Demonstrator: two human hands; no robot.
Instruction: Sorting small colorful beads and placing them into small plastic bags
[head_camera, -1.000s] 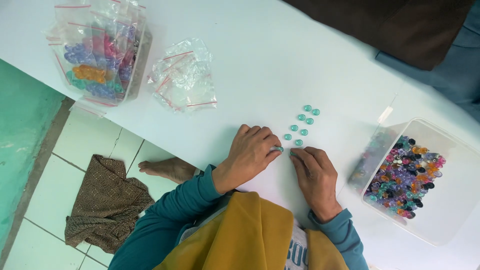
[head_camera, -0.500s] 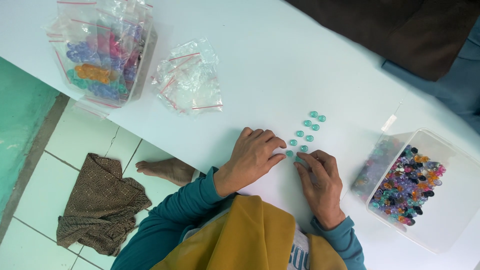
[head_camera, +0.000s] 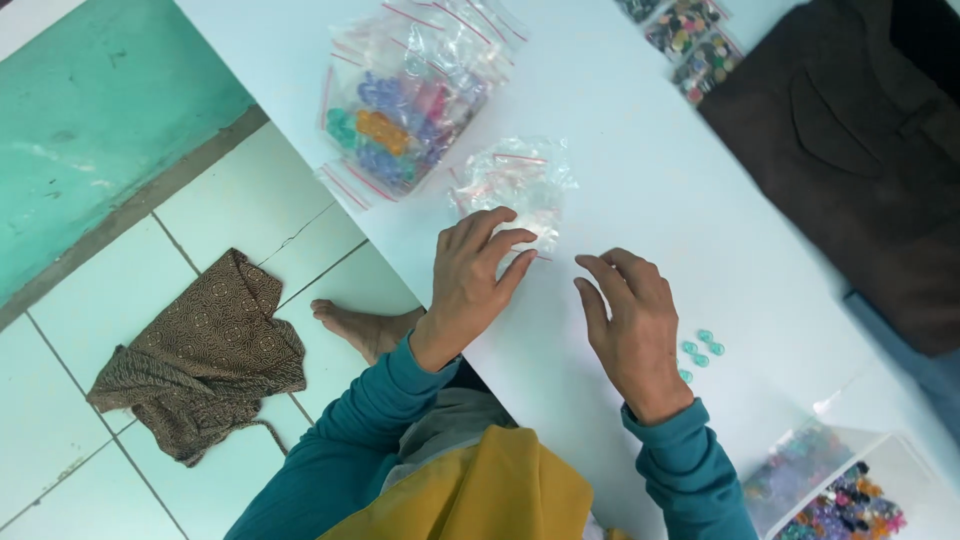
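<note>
Smooth white tabletop; small teal glass beads; clear red-striped plastic bags of blue, orange, pink pieces; brown patterned crumpled cloth on pale tiles.

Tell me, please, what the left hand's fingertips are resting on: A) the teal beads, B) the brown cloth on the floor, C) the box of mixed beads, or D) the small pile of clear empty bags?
D: the left hand has its fingertips on the near edge of the clear bags, while the teal beads lie beside the right hand.
</note>
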